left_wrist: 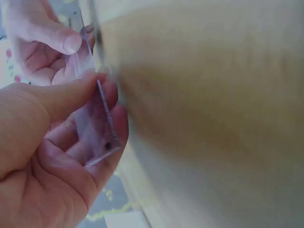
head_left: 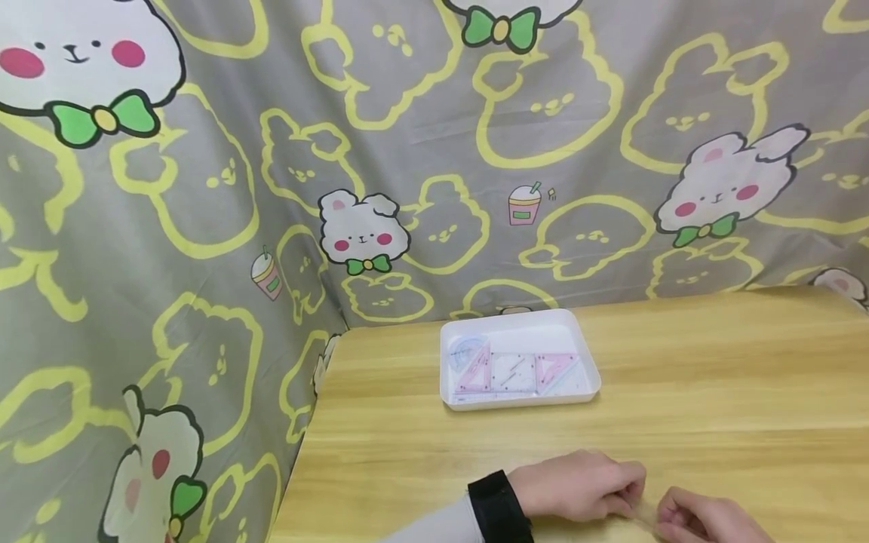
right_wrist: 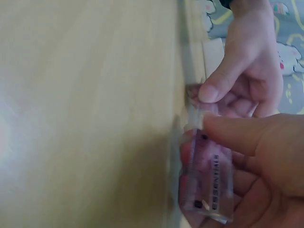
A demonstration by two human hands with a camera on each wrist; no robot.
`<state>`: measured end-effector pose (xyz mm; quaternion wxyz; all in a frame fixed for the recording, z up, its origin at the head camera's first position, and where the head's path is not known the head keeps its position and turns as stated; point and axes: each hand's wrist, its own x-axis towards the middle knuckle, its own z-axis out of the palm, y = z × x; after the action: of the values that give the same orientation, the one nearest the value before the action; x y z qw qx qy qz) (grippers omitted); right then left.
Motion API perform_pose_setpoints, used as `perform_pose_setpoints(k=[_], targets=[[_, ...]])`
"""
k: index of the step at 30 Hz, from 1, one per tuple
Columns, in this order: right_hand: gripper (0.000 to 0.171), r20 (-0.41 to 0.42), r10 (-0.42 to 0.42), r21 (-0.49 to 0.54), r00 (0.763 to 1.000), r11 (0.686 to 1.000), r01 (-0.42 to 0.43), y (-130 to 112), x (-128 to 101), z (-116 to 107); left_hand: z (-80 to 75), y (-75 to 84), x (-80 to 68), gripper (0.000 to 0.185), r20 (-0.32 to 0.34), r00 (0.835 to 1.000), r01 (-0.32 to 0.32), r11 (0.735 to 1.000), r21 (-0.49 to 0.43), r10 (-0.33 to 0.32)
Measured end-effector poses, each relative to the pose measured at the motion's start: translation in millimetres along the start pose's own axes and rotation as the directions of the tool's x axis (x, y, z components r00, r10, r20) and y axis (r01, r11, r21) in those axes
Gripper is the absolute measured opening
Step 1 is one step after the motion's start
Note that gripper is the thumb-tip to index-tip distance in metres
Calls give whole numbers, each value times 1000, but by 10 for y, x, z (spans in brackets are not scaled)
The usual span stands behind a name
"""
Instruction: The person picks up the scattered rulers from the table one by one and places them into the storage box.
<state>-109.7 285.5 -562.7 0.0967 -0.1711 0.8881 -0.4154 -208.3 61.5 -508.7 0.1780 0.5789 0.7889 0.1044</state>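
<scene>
At the head view's bottom edge, left hand (head_left: 577, 486) and right hand (head_left: 706, 519) pinch a clear ruler (right_wrist: 209, 183), thumbs on top.

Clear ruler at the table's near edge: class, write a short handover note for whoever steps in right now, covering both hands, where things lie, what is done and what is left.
Left hand: pinches one end of the clear ruler between thumb and fingers.
Right hand: pinches the other end.
The ruler is held at the near edge of the wooden table.
White tray sits mid-table, apart from the hands, holding two pink set squares and a protractor.
Done: those pieces lie in the tray.
Left: probably laying this ruler in with them.
</scene>
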Motion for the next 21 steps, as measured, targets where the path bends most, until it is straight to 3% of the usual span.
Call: perform_pose_setpoints(k=[3, 5, 8, 12, 15, 17, 21], targets=[[15, -39, -115, -8, 993, 993, 114, 12, 82, -119, -48, -95, -45, 7, -62, 998, 6, 999, -53, -9], [15, -68, -115, -62, 991, 992, 111, -28, 160, -221, -105, -167, -70, 6, -111, 994, 13, 997, -71, -21], [14, -185, -100, -151, 978, 986, 72, -145, 308, -331, -222, -291, -110, 7, -192, 980, 26, 994, -105, -46], [23, -409, -199, -223, 891, 968, 114, -307, 594, -397, -380, -480, -182, 10, -270, 957, 55, 981, -185, -104], [29, -455, -284, -252, 844, 950, 183, -379, 853, -472, -482, -643, -248, 10, -309, 938, 79, 964, -255, -159], [27, -440, -282, -256, 852, 949, 182, -426, 1024, -528, -550, -764, -290, 10, -324, 925, 95, 949, -301, -196], [15, -353, -224, -252, 908, 958, 139, -489, 1371, -643, -667, -1038, -351, 6, -340, 901, 132, 918, -373, -268]])
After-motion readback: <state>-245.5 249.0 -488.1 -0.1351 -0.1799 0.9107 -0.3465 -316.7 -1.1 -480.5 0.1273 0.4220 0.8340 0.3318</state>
